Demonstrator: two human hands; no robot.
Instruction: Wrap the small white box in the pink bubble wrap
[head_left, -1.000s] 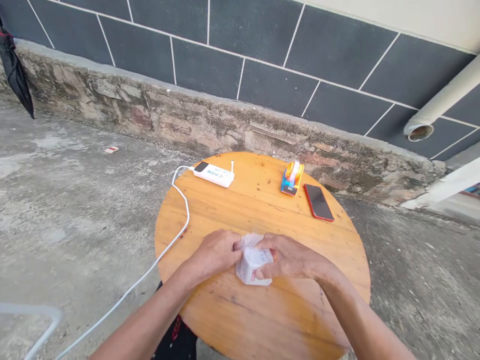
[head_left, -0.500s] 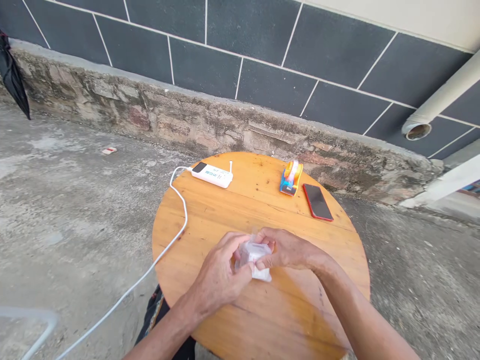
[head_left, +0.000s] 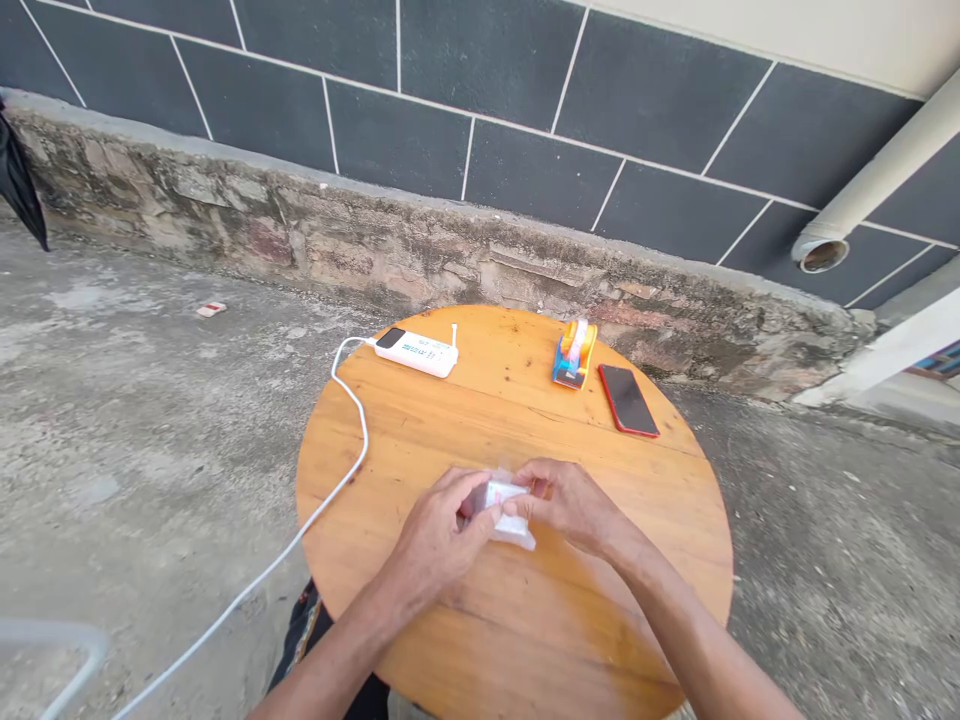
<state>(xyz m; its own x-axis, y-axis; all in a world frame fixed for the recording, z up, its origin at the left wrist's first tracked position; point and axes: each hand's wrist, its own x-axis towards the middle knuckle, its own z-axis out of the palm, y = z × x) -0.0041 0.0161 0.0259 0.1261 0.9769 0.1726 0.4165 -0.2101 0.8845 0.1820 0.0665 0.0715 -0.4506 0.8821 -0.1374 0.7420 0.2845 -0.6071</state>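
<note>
"Plastic-wrapped packet (head_left: 513, 530), right there at the near-middle of the round wooden table (head_left: 465, 420), caught between two hands! Who's closer?"

"Neither, it's a tie! The left hand (head_left: 441, 535) has it from the left side, the right hand (head_left: 570, 505) from the right, and both are touching."

"Give me those fingers."

"Left hand: cupped, fingers curled behind the packet's left end, thumb along the near side, parted by about the thickness of what they hold. Right hand: a tighter pinch, thumb laid across the white face, forefinger bent over by the far right corner, only a small gap between them."

"So the packet lies rightward of the left fingers, leftward of the right ones. And its long axis?"

"Can't call it! Fingers cover both ends and the clear wrap blurs the outline. The lower flap juts toward the wearer, out below both thumbs."

"Flat on the wood, or lifted?"

"Can't tell from up here. My read: it all hinges on how close those thumbs sit, almost tip to tip over the front of the packet."

"And the tape dispenser (head_left: 575, 355)?"

"Well beyond the right hand, near the far edge, with the red-edged phone (head_left: 629, 400) just beside it."
</note>
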